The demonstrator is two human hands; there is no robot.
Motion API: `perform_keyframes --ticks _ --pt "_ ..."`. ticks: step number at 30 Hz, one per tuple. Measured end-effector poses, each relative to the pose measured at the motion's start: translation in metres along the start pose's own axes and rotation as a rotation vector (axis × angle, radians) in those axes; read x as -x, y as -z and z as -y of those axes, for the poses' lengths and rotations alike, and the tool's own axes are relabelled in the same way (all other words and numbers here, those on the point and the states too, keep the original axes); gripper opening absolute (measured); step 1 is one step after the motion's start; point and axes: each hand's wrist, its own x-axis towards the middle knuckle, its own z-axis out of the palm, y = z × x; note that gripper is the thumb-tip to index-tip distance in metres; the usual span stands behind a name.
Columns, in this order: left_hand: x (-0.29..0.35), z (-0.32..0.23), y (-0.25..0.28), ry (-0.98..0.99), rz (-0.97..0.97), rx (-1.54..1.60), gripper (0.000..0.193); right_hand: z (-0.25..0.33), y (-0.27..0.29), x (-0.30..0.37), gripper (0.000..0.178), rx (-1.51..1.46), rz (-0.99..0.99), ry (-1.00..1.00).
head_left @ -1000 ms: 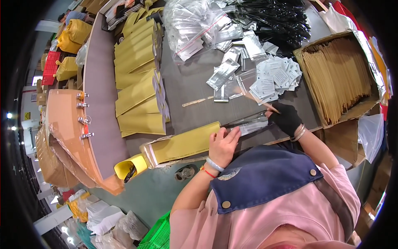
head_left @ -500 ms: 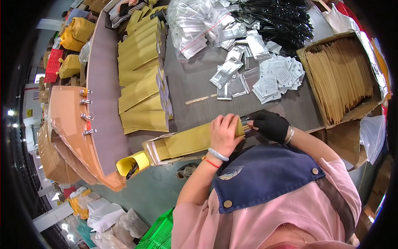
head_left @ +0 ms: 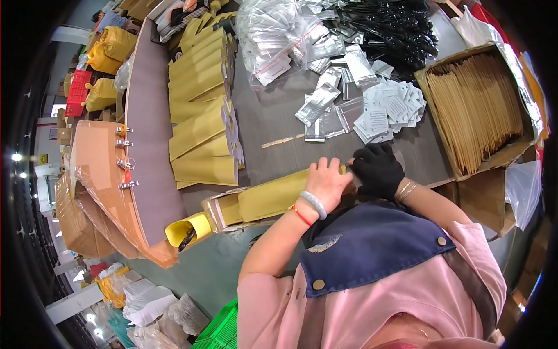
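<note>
A long yellow-brown paper envelope (head_left: 270, 195) lies along the table's near edge, its right end under my hands. My left hand (head_left: 327, 185), bare with a bangle and a red cord at the wrist, is closed around that right end. Close beside it is my right hand (head_left: 379, 170), in a black glove with the fingertips bare. Its fingers are curled in by the envelope's end; what they hold is hidden. The envelope's left part lies over another one in a shallow cardboard tray (head_left: 215, 214).
Stacked yellow-brown envelopes (head_left: 200, 160) stand at left, beside a yellow cup (head_left: 189, 230) with a black-handled tool. Silver packets (head_left: 318, 104), white printed cards (head_left: 388, 107), black glossy items (head_left: 392, 29) and a clear bag (head_left: 270, 41) lie behind. A carton (head_left: 427, 87) of thin brown pieces stands right.
My right hand has moved up and closer to my left, its fingers curling. The shiny item at the envelope's end no longer shows. My left hand has shifted slightly right.
</note>
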Motion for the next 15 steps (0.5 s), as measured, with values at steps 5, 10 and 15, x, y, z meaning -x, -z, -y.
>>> perform_keyframes --ticks 5,10,15 --pt "0.020 0.046 0.065 -0.031 -0.051 -0.025 0.012 -0.004 0.041 0.003 0.063 0.007 -0.001 -0.060" --pt "0.051 0.088 0.043 0.328 -0.455 -0.103 0.034 -0.008 0.048 0.011 0.061 0.085 -0.115 -0.175" --pt "0.051 0.025 -0.043 0.725 -0.410 0.178 0.084 -0.003 0.041 0.010 0.061 0.104 -0.004 -0.165"
